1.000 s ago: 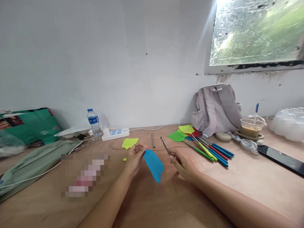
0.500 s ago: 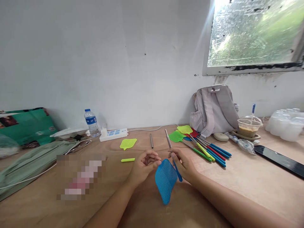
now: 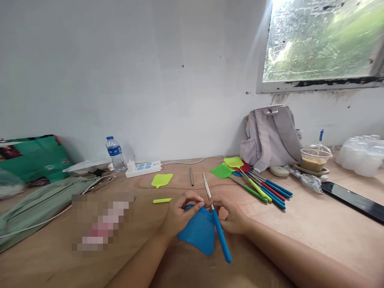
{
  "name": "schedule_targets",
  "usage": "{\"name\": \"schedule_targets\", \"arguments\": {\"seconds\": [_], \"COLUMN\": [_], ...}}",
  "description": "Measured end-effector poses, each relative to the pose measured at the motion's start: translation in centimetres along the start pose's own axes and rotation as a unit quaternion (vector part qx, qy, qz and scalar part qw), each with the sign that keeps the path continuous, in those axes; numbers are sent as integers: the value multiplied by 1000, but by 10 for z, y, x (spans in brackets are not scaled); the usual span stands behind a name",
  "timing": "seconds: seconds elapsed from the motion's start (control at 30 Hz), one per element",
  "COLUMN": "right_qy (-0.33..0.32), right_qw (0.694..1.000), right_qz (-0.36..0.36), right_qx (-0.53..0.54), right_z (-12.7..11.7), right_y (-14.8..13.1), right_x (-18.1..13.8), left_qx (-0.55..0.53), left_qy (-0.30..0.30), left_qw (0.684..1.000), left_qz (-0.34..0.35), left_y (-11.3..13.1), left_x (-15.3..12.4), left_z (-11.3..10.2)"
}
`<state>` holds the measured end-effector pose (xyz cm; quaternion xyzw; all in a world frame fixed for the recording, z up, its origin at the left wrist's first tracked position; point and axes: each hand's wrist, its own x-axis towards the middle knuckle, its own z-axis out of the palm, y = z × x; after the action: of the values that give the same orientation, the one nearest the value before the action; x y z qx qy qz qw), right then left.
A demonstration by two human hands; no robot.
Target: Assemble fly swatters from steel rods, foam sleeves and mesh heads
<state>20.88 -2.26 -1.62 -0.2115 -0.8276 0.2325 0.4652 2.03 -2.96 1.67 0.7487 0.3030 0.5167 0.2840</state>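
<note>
Low over the table, my left hand (image 3: 183,212) pinches the narrow edge of a blue mesh fly swatter head (image 3: 198,230), whose wide end hangs down. My right hand (image 3: 232,215) has its fingers closed around a metal rod with a blue handle (image 3: 222,236); the rod slants up and away, the handle points toward me. Both hands' fingertips are close together near the top of the blue head. Whether rod and head touch there cannot be made out. A yellow-green handle (image 3: 162,200) lies beside my left hand, partly covered by it. Farther back are a loose metal tube (image 3: 191,177) and a yellow-green swatter head (image 3: 162,180).
Right of my hands lies a pile of coloured fly swatters (image 3: 264,188). Behind it stand a grey backpack (image 3: 270,136) and a drink cup (image 3: 313,160); a black phone-like slab (image 3: 354,202) lies at right. A power strip (image 3: 144,169) and water bottle (image 3: 115,154) stand back left.
My left hand has taken hold of the blue swatter head, which has swung left and tilted. The blue-handled rod has come nearer to me, its handle now showing in full.
</note>
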Motion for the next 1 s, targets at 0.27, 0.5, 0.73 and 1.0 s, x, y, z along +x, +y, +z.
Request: {"name": "schedule_targets", "arguments": {"seconds": [0.27,0.5,0.73,1.0], "right_qy": [32,62,118,350], "right_qw": [992,988,986,915], "right_qz": [48,113,110,124], "right_qx": [-112,-80,49,156], "right_z": [-6,-6,-12,-18], "right_y": [6,15,3,-18], "right_x": [2,6,7,17], "left_qx": [120,184,273,288], "left_qy": [-98,-163,-162,-142], "left_qw": [987,965,948,947], "left_qz": [-38,-91,-18,-7], "left_y": [-1,-7,8,9], "left_x": [2,-3,-2,-3], "left_z": [6,14,9,3]}}
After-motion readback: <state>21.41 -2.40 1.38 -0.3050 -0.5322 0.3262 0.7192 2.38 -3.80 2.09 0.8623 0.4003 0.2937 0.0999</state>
